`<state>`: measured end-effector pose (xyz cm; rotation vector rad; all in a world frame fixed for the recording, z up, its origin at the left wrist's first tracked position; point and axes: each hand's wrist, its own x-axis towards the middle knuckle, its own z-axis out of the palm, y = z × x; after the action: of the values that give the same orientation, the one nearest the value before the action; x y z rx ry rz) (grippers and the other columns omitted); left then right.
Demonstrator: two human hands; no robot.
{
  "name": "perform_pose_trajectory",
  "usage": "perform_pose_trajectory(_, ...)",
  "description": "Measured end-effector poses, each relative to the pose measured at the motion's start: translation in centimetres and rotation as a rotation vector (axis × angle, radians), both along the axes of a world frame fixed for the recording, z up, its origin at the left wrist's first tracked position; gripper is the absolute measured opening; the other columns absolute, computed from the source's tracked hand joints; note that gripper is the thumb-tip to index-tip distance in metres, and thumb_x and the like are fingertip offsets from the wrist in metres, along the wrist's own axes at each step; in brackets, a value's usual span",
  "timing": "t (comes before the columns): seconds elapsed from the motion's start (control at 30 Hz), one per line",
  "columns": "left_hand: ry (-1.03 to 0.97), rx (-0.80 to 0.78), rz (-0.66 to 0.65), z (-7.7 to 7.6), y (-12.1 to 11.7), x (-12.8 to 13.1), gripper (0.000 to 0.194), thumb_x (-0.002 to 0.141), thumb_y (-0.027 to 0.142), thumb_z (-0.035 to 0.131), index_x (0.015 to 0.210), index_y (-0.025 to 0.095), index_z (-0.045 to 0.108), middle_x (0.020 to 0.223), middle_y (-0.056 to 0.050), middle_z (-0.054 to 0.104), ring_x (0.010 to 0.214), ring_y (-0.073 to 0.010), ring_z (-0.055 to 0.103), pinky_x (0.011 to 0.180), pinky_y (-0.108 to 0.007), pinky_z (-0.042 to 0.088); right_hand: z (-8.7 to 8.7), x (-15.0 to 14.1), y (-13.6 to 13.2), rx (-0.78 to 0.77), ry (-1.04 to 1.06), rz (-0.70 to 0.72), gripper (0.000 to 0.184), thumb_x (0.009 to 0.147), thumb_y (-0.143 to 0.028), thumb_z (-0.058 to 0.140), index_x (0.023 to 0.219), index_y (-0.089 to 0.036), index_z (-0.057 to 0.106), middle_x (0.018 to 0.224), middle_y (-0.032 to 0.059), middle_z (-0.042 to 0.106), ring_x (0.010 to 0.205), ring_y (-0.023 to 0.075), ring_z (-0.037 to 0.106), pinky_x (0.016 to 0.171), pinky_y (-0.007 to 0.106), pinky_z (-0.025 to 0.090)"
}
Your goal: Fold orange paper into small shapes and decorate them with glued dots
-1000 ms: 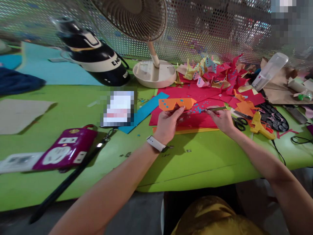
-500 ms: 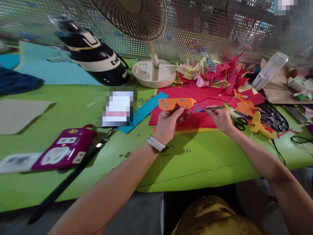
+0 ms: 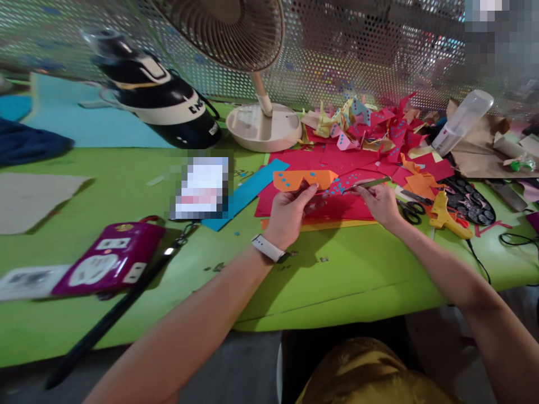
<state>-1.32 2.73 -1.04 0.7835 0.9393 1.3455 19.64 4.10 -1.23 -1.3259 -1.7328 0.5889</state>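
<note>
My left hand pinches a folded orange paper piece with blue dots on it, thumb on its lower edge. In my right hand is a slim pair of tweezers, its tip pointing left at small blue paper dots. Those dots lie scattered over red paper sheets beneath both hands. Whether the tip grips a dot is too small to tell.
Behind the sheets is a heap of folded paper shapes. Scissors and a yellow glue gun lie to the right. A fan, a black bottle, a blurred phone and a purple pouch are leftward.
My hands hold the same things in nearly the same places. The tweezers have shifted very slightly; the view has moved a little.
</note>
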Motion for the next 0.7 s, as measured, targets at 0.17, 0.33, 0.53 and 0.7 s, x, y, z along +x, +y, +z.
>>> perform_pose_trajectory(0.17, -0.027, -0.008, -0.004, -0.1, 0.1, 0.0, 0.035, 0.065, 0.033, 0.088, 0.092, 0.017, 0.072, 0.093, -0.006, 0.079, 0.087, -0.0238, 0.077, 0.076, -0.034, 0.063, 0.4, 0.1, -0.3, 0.015, 0.028, 0.027, 0.033, 0.093, -0.044, 0.059, 0.084, -0.019, 0.08, 0.09, 0.0063, 0.079, 0.089, 0.0218, 0.075, 0.079, 0.031, 0.058)
perform_pose_trajectory(0.33, -0.008, 0.004, -0.005, 0.0, -0.3, 0.2, 0.037, 0.062, 0.036, 0.09, 0.087, 0.016, 0.072, 0.091, -0.007, 0.079, 0.085, -0.0238, 0.077, 0.078, -0.034, 0.063, 2.0, 0.2, -1.3, 0.101, 0.063, -0.002, 0.029, 0.092, -0.042, 0.061, 0.08, -0.022, 0.079, 0.09, 0.0038, 0.079, 0.086, 0.02, 0.076, 0.077, 0.03, 0.06)
perform_pose_trajectory(0.53, 0.058, 0.03, -0.087, 0.3, -1.5, 0.9, 0.045, 0.061, 0.046, 0.091, 0.087, 0.014, 0.072, 0.089, -0.009, 0.079, 0.084, -0.0261, 0.077, 0.074, -0.033, 0.063, 4.1, -0.3, -3.4, 0.218, 0.086, -0.007, 0.022, 0.093, -0.038, 0.063, 0.089, -0.023, 0.079, 0.086, 0.0024, 0.079, 0.081, 0.018, 0.076, 0.076, 0.029, 0.061)
perform_pose_trajectory(0.7, 0.104, 0.034, -0.139, 0.4, -2.3, 1.3, 0.048, 0.063, 0.048, 0.09, 0.091, 0.014, 0.072, 0.092, -0.01, 0.079, 0.084, -0.027, 0.078, 0.077, -0.036, 0.064, 4.6, -1.0, -4.5, 0.28, 0.104, 0.058, 0.018, 0.094, -0.031, 0.062, 0.09, -0.023, 0.079, 0.089, 0.0017, 0.08, 0.08, 0.0167, 0.076, 0.075, 0.028, 0.061)
